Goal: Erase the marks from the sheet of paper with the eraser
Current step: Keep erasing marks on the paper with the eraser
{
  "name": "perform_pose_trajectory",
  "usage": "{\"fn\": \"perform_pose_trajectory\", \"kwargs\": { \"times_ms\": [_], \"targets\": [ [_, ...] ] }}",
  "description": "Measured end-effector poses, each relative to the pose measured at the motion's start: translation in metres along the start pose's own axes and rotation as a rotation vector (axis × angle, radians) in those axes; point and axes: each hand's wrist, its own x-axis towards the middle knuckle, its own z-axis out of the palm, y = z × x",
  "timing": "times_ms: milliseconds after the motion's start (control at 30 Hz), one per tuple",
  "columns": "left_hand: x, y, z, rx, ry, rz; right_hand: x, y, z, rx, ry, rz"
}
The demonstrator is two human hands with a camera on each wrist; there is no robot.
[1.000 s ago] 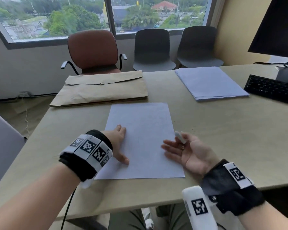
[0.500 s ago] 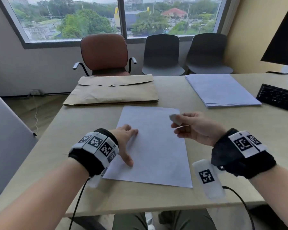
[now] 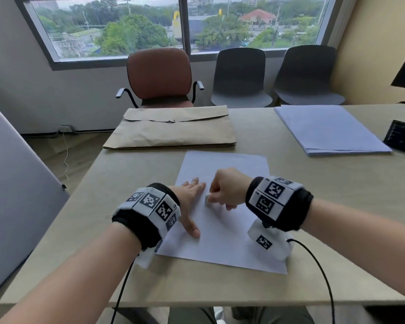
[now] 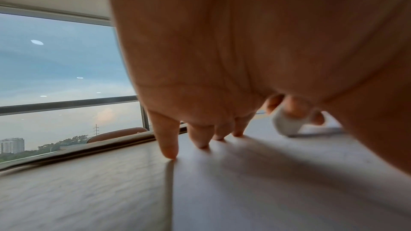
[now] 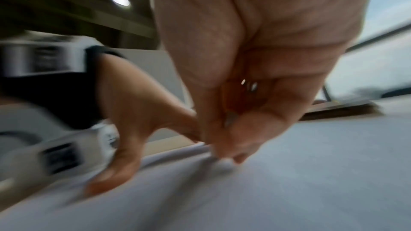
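Office room with a wide window [image 3: 180,24] beyond the hands.
Daylight shows trees and roofs outside. Under the sill stand a brown armchair [image 3: 159,76] and two grey chairs [image 3: 240,76]. The wall [image 3: 369,50] at right is yellow; a cable [image 3: 66,155] trails on the floor at left.

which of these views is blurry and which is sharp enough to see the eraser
Head view: sharp, daylit from the window, eraser visible in the right hand on the sheet of paper. Left wrist view: mild blur, eraser still readable. Right wrist view: heavy motion smear, eraser only a pale blob.
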Motion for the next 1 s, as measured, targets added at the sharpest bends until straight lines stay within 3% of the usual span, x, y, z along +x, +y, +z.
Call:
{"fn": "perform_pose_trajectory", "kwargs": {
  "times_ms": [167,300,367,533,667,733,900,1000],
  "targets": [
    [0.0,0.001,0.0,0.008,-0.006,0.003,-0.014,-0.005,0.0,-0.096,-0.184,-0.107],
    [0.001,0.0,0.0,0.016,-0.018,0.006,0.009,0.004,-0.011,-0.197,0.05,-0.096],
    [0.002,0.001,0.001,0.019,-0.015,0.001,0.007,0.002,-0.002,-0.24,0.088,-0.146],
    [0.006,0.0,0.002,0.023,-0.034,-0.01,-0.018,-0.005,0.015,-0.203,-0.208,-0.265],
    [0.005,0.001,-0.001,0.003,-0.016,-0.018,0.011,0.006,-0.011,-0.346,0.067,-0.156],
    [0.006,0.001,0.0,0.0,-0.023,-0.023,0.013,0.01,-0.013,-0.33,0.13,-0.141],
    [0.007,0.002,0.0,0.037,-0.041,-0.024,-0.022,-0.001,0.005,-0.199,-0.157,-0.287],
    [0.007,0.002,-0.001,0.034,-0.034,-0.02,-0.006,0.006,-0.008,-0.224,-0.077,-0.221]
  ]
}}
